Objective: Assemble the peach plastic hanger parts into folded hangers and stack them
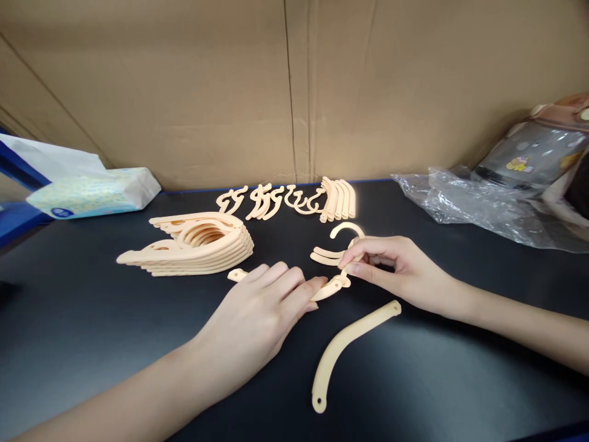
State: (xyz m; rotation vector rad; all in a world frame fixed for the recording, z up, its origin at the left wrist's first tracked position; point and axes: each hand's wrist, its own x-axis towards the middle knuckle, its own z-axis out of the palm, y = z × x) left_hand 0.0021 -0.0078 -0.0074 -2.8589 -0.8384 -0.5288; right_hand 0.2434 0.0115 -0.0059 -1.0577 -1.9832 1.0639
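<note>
My left hand (271,307) is closed over a cream plastic hanger arm (329,290), whose two ends show on either side of the fingers. Between thumb and fingertips, my right hand (396,264) pinches a cream hanger hook (347,228); its curved tip points up and left. The hook's base meets the right end of the held arm, though the fingers hide part of the joint. Just behind, curved cream pieces (326,255) lie on the table. Nearer me rests a loose bent hanger arm (347,347) with a hole at each end.
Folded hangers (197,252) are stacked at left. Along the back lie small hanger parts (267,201), hooks (301,199) and a row of hanger arms (339,199). A tissue pack (99,193) sits far left. Clear plastic bags (469,205) and a transparent container (529,153) are at right, before a cardboard wall (207,92).
</note>
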